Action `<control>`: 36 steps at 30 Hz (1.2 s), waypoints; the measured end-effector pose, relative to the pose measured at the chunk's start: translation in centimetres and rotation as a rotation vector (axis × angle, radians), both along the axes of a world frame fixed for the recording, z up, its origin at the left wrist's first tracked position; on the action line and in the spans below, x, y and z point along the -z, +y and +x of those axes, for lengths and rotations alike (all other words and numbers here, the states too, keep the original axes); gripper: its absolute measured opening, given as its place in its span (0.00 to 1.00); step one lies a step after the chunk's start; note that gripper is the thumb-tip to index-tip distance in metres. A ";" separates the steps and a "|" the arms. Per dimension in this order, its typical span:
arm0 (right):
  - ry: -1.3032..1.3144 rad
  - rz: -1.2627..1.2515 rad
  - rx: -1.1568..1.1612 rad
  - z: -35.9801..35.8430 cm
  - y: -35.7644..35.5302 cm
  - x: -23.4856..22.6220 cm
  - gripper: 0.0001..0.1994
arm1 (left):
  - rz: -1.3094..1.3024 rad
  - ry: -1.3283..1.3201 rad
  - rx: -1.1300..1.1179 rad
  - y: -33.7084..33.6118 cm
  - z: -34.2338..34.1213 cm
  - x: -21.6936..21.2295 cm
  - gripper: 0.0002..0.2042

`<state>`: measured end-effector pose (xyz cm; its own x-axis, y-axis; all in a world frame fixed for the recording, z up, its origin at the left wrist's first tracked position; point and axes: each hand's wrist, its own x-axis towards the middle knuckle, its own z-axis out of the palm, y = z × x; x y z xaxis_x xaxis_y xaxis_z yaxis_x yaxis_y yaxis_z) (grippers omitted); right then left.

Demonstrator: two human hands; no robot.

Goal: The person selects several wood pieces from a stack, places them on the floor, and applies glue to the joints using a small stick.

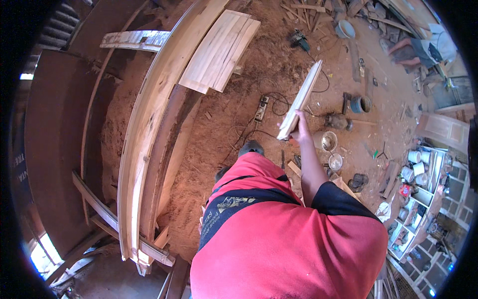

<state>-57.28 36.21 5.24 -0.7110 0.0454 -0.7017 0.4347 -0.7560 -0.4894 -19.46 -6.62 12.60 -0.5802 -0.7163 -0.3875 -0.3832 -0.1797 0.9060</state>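
Brown dirt floor | just right of mid-frame, our right hand curls fingers round the wood strip near its low end | looks stiff, light; middle hold may balance better | left hand hidden, we can't tell

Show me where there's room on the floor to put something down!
The reddish dirt floor looks mostly bare between the long pale wooden boards and the white rectangular power strip, and between the flat pale plank panel and the dark green power tool. It's crowded around the round white plastic buckets and the white shelf full of containers.
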 end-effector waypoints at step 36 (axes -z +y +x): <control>0.226 1.445 -0.211 -5.3 -16.2 1.2 0.52 | -0.009 -0.011 -0.201 3.4 1.6 -0.3 0.33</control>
<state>-62.60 20.03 4.03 -0.8788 0.4770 -0.0147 0.2856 0.5011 -0.8169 -17.89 -3.23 12.87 -0.4209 -0.8208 -0.3862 -0.3508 -0.2453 0.9037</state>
